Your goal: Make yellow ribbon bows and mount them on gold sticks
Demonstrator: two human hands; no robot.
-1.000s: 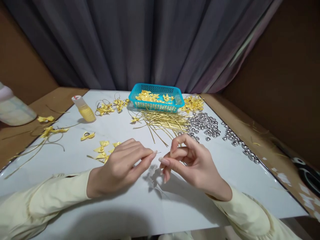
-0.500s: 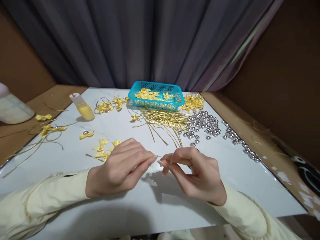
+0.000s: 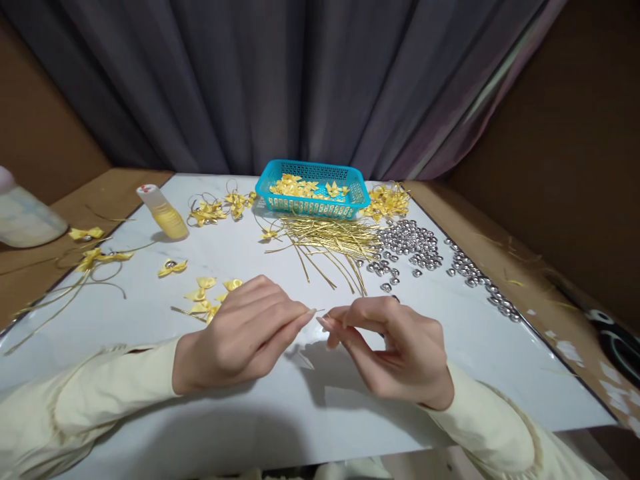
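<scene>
Over the white table [image 3: 450, 373], both hands' fingers [image 3: 300, 318] pinch a thin gold wire [image 3: 320, 311] between them.

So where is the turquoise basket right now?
In the head view the turquoise basket stands at the far middle of the white table, against the curtain, with the gold wire pile just in front and silver beads toward the right.

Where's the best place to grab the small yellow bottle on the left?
Take the yellow bottle around its body, fingers coming down from above across its width. It lies tilted on the table, cap pointing far-left, with open surface on both long sides.
</scene>
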